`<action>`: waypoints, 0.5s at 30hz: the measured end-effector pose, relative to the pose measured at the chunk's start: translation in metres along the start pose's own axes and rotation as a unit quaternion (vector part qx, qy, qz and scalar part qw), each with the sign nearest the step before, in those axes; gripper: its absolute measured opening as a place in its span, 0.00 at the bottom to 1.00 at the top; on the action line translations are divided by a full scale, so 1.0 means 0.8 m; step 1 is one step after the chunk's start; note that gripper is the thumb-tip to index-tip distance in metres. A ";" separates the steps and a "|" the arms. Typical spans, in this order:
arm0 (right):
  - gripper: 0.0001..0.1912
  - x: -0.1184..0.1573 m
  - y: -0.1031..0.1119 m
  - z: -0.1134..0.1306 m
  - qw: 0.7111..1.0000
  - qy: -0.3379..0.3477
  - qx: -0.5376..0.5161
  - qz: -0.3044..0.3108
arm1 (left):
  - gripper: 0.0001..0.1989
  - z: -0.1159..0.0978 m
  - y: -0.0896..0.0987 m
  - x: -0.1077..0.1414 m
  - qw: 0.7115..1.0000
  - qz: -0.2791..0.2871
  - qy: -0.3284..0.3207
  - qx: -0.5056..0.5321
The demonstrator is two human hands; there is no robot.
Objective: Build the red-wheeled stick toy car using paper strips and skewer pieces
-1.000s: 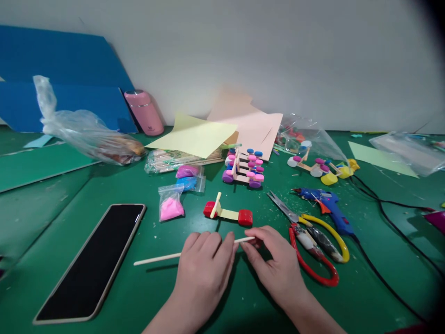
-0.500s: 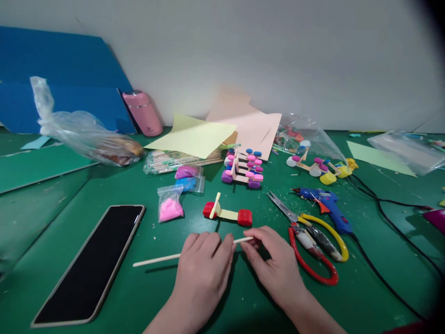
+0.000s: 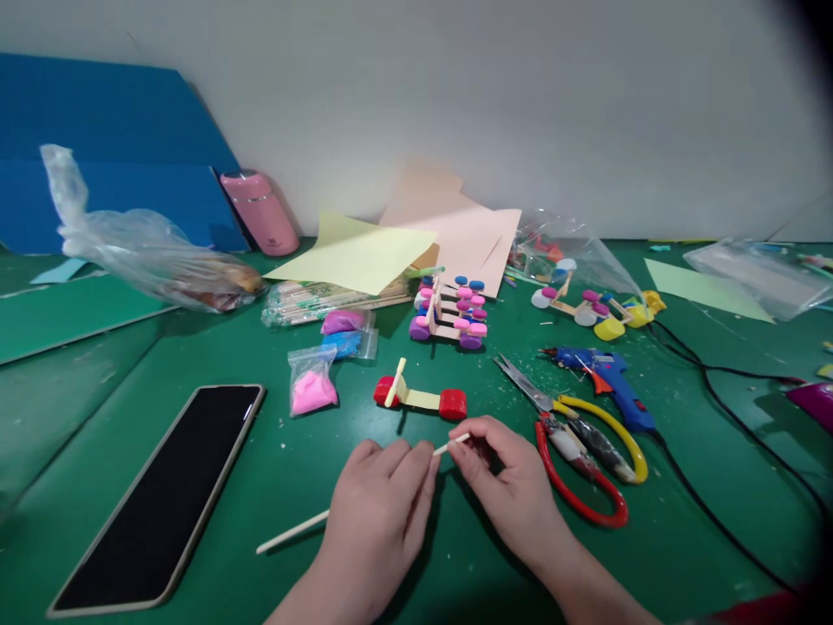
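A thin pale wooden stick [image 3: 294, 531] runs through my left hand [image 3: 383, 499], whose fingers are closed around it. Its far end comes out toward my right hand [image 3: 504, 469], where thumb and fingers pinch the tip. Just beyond the hands is a small scooter-like model [image 3: 422, 399] with red end blocks and a cream strip between them; a cream upright stands at its left end. Right of my right hand lie scissors [image 3: 579, 451] with one red and one yellow handle, blades pointing away to the left.
A phone [image 3: 162, 495] lies at left. Bags of pink clay [image 3: 312, 391] and blue clay [image 3: 342, 345] are mid-table. Finished-looking models [image 3: 449, 317] stand behind. A blue glue gun [image 3: 608, 378] trails a black cord at right. Paper sheets [image 3: 357, 252] and a pink flask [image 3: 260, 213] are at the back.
The stick has tilted, its left end dropping nearer to me while its right end points slightly up. Both hands keep hold of it. The whole view has shifted a little.
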State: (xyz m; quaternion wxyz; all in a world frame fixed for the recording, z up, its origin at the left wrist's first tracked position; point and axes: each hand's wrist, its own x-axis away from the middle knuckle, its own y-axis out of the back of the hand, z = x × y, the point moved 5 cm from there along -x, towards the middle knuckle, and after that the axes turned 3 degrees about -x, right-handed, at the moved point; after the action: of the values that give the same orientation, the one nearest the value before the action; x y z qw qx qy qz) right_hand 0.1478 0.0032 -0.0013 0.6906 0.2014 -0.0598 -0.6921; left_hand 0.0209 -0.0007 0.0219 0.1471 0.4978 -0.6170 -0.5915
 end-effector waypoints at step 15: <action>0.11 -0.005 -0.017 0.048 0.914 0.216 0.271 0.213 | 0.14 -0.035 0.049 -0.001 0.965 0.020 -0.159 -0.206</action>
State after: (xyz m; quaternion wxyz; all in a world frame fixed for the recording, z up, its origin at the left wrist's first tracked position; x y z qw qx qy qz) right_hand 0.1213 -0.0002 0.0296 0.7366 0.5078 -0.1354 -0.4257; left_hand 0.0253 -0.0239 0.0635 0.1586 0.3438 -0.5075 -0.7740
